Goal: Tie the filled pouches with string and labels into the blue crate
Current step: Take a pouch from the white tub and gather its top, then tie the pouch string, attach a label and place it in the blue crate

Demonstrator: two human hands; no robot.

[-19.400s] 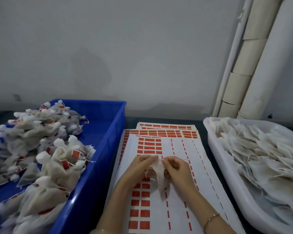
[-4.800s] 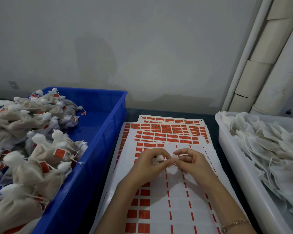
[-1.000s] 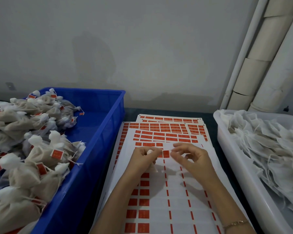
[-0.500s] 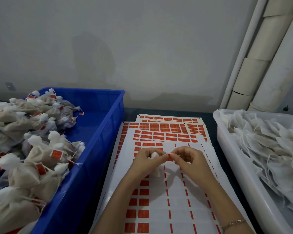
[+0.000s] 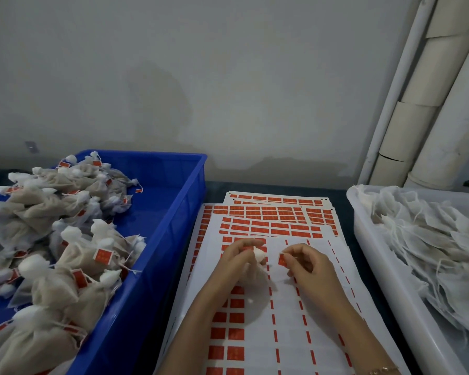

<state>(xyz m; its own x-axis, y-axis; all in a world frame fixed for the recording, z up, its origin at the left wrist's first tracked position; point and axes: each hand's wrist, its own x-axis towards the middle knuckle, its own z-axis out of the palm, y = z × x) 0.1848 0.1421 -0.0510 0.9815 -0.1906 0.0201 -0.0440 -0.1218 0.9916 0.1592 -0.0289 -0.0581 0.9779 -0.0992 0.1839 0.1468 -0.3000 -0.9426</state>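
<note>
Gripping a filled pouch (image 5: 256, 280) by the neck with the left hand (image 5: 237, 263), over the middle of the top label sheet (image 5: 284, 336); left fingers (image 5: 240, 246) curled round the gathered part, with the white tuft of the pouch's top poking out toward the right; pouch body hanging below the hand, just above or on the sheet, cannot tell which. Pinching a small red label (image 5: 282, 259) with the right hand (image 5: 310, 267), thumb and forefinger narrow on its edge, other fingers curled in; label just beside the pouch's tuft, not touching it. Thin bracelet (image 5: 382, 370) at the right wrist. Several overlapping label sheets spread on the dark bench (image 5: 214, 189); red labels in rows at the far end and down the left side, mostly bare backing with thin red strips under the hands. Left of the sheets, touching their edge, the blue crate (image 5: 173, 228); heaped inside toward its left, many tied pouches (image 5: 65, 239) with red labels, and bare blue floor at the far right corner. Right of the sheets, a white tub (image 5: 385, 280) piled with flat untied pouches (image 5: 431, 239). Pale pipes (image 5: 417, 117) against the grey wall behind the tub.
</note>
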